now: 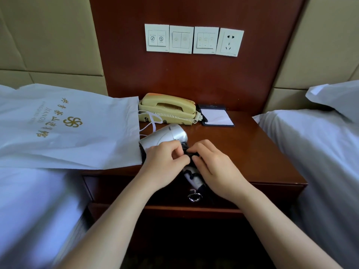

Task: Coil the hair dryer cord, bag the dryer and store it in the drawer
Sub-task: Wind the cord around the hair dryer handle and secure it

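Observation:
A silver hair dryer (165, 135) lies on the wooden nightstand (252, 148), barrel pointing left. Its black cord (187, 150) is bunched around the handle, which hangs over the front edge. My left hand (165, 162) and my right hand (213, 166) both pinch the cord just below the dryer body, fingers closed on it. A white drawstring bag (68, 129) with gold lettering lies on the bed at left, its mouth at the nightstand beside the dryer. The drawer (116, 189) below the tabletop is closed, with a ring pull (194, 197).
A beige telephone (169, 109) and a notepad in a dark holder (217, 117) stand at the back of the nightstand. Wall switches and a socket (231, 42) are above. Beds with white linen flank both sides; a pillow (336, 98) lies at right.

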Available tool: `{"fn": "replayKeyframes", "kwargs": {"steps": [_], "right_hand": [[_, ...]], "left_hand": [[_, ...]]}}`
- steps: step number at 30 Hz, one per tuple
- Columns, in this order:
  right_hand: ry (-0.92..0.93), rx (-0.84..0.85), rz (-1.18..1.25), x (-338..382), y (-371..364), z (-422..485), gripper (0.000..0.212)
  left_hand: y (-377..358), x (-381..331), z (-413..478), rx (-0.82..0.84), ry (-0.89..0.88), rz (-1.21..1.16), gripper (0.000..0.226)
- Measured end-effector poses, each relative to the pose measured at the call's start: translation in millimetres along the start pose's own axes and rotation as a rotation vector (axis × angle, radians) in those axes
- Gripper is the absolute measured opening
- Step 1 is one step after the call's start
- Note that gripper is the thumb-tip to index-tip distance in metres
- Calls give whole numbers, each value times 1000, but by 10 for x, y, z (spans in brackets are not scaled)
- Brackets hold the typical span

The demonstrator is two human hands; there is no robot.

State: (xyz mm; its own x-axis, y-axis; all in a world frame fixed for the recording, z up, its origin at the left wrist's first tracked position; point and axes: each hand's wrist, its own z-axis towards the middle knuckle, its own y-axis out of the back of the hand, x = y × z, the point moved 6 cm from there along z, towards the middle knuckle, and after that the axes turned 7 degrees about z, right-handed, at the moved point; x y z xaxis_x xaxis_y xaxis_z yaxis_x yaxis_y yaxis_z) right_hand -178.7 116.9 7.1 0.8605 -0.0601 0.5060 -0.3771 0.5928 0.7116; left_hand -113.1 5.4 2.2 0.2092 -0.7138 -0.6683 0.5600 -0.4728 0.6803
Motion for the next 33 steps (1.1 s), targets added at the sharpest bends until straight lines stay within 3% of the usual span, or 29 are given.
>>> {"fn": "replayKeyframes", "kwargs": {"steps": [5,8,14,22,26,33], "right_hand": [[-46,-5,3,-87,40,-34,15],[-71,-44,33,-152,64,-45,13],[-101,-108,169,-161,14,-20,15],[-56,27,145,-135,-10,99,14],[-38,5,138,-134,-24,103,15],[-114,-12,411,-274,-112,110,15]], "left_hand": [[50,12,-103,123,-113,-24,7],[58,-71,-180,36,-248,132,6],[23,-170,-185,-181,-307,255,9],[48,-115,-193,-268,-276,365,18],[52,-118,-193,-264,-259,339,18],[44,-175,-184,-247,-293,374,12]]}}
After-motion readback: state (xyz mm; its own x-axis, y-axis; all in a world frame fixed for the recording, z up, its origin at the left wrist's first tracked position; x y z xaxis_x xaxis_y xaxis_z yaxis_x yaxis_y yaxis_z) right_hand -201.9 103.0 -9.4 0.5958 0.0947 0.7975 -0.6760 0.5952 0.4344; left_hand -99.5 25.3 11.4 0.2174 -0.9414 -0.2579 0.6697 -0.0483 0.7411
